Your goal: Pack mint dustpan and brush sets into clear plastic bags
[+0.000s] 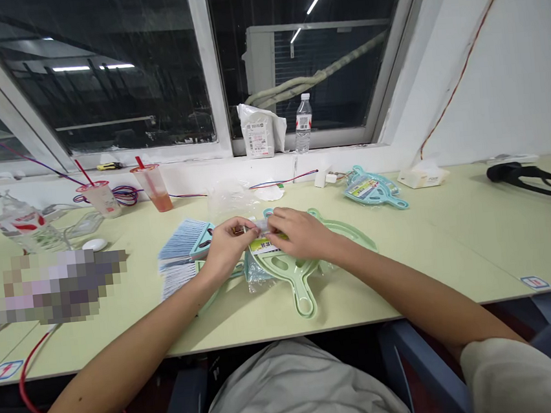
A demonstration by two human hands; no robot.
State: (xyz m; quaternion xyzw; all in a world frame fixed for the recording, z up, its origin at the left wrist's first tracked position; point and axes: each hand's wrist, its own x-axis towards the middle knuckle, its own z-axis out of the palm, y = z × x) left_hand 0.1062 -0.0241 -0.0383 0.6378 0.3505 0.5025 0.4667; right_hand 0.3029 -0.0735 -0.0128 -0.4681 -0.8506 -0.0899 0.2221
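Observation:
Above a pale green dustpan (295,266), my left hand (230,244) and my right hand (300,233) meet with fingers pinched. Stretched between them is a short piece of clear plastic wrapper (262,225); its full extent is hidden behind my fingers. Just below sits a yellow-and-white label (263,245) on the dustpan. The dustpan's round-holed handle points toward me, and another green dustpan (353,228) shows behind it, partly covered by my right hand. Left of my left hand lie a blue-bristled brush (185,238) and a second brush with pale bristles (179,277).
Crumpled clear plastic (230,198) lies behind my hands. Further right are a wrapped blue dustpan (374,189), a tissue pack (423,175) and a black object (536,182). Two drink cups (156,191) and a plastic bottle (20,218) stand left. Another bottle (303,126) is on the sill.

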